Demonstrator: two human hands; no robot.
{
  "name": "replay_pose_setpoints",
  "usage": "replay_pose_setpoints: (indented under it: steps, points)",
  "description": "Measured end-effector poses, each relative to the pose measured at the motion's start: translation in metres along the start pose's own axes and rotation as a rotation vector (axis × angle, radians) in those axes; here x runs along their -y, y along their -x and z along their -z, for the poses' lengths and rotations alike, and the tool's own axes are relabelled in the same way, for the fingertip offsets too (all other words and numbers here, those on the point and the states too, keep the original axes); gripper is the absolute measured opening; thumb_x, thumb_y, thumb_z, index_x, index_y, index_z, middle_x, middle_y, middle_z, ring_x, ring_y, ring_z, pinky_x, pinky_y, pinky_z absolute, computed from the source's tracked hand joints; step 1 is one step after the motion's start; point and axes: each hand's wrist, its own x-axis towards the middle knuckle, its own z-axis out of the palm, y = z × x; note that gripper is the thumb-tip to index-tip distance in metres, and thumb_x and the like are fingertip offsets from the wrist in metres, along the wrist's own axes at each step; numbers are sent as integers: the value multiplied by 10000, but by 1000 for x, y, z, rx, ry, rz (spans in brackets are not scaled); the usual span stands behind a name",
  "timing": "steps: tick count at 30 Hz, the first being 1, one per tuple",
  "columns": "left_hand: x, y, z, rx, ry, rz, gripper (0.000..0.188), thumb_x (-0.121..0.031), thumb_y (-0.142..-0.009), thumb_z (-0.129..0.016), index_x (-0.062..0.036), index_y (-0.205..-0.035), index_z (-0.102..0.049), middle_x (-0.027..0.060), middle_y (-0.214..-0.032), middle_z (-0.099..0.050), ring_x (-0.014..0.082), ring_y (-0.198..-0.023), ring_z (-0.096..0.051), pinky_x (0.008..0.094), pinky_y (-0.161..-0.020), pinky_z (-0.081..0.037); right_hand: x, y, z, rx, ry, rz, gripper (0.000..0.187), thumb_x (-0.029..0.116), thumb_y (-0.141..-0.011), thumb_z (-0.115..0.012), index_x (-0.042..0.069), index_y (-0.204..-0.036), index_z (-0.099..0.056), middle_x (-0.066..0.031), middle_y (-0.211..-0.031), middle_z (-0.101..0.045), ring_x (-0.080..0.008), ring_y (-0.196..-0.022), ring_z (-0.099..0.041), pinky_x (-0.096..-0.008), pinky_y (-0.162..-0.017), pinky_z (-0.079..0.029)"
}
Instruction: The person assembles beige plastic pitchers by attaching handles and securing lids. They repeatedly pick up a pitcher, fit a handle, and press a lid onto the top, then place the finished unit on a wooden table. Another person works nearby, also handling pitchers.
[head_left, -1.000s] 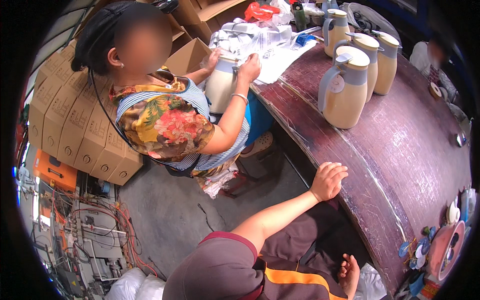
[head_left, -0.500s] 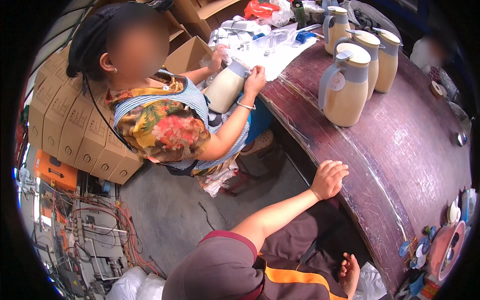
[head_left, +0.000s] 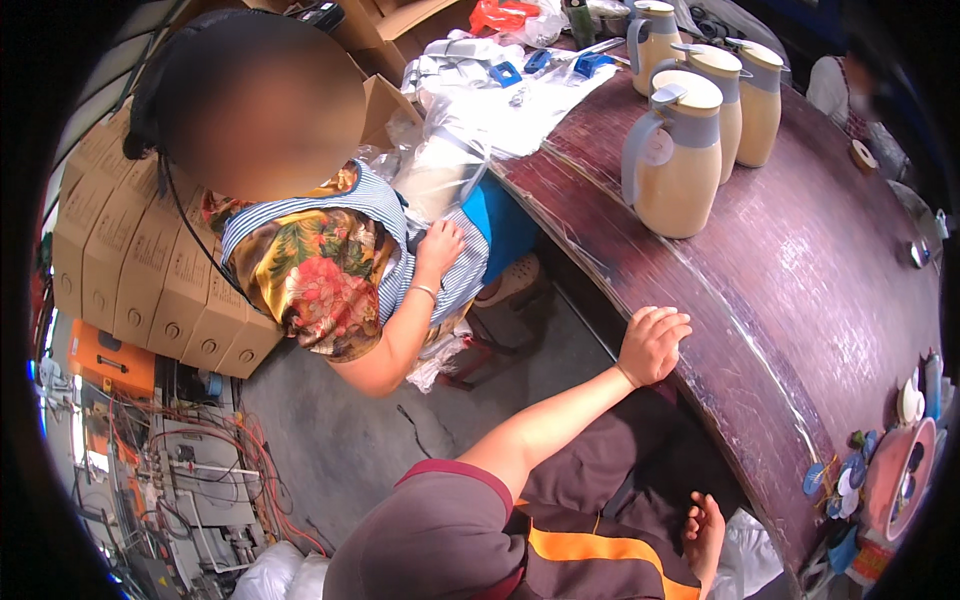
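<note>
My left hand [head_left: 655,345] rests on the near edge of the dark red table [head_left: 740,310], fingers stretched loosely over the top and holding nothing. Low in the view, my right hand [head_left: 704,533] hovers by my lap below the table edge, empty, with its fingers loosely bent and apart. The closest object on the table is a cream vacuum jug [head_left: 680,175] with a grey collar and handle and a round tag. Behind it, similar jugs [head_left: 760,110] stand upright in a cluster. Both hands are apart from the jugs.
On my left, a co-worker [head_left: 320,270] sits with another jug [head_left: 430,190] in clear plastic on the lap. Cardboard boxes [head_left: 150,280] are stacked behind. A pink basin [head_left: 897,480] and small blue discs [head_left: 850,470] lie at the right; white plastic bags [head_left: 530,110] cover the far corner.
The co-worker's jug has gone into a clear plastic bag, and the co-worker's near hand has moved down to its base. My hands keep their places; the view has shifted slightly.
</note>
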Motion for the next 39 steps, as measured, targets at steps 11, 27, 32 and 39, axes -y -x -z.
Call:
replay_pose_setpoints:
  steps: [11, 27, 32, 39]
  points:
    - [-8, -2, -9, 14, 11, -19, 184, -109, -793, -514, -118, -925, -642, 44, -1004, -659, 242, -960, -607, 409, -846, -430, -24, -12, 8, -36, 69, 110, 348, 340, -934, -549, 15, -1025, -636, 22, -590, -531, -61, -385, -369, -201, -339, -249]
    - [-31, 35, -11, 113, -139, -75, 294, -122, -830, -516, -102, -1109, -605, 58, -1211, -609, 249, -1193, -523, 435, -1050, -324, -75, -12, 38, -32, 6, 346, 236, 242, -954, -533, 56, -933, -677, 45, -521, -425, -45, -395, -319, -205, -369, -230]
    - [-38, 33, -7, 214, -213, -56, 310, -112, -838, -526, -100, -1141, -590, 80, -1236, -586, 257, -1216, -501, 430, -1052, -319, -85, -6, 33, -46, 55, 451, 217, 223, -930, -562, 47, -937, -690, -1, -559, -536, -51, -408, -398, -214, -385, -292]
    - [-28, -27, -13, 276, -255, -124, 295, -212, -829, -599, -114, -1107, -613, 143, -1296, -517, 312, -1248, -446, 481, -1048, -311, -66, -7, 15, -207, 172, 876, 235, 232, -918, -567, 24, -885, -671, -17, -659, -605, -105, -579, -551, -264, -529, -434]
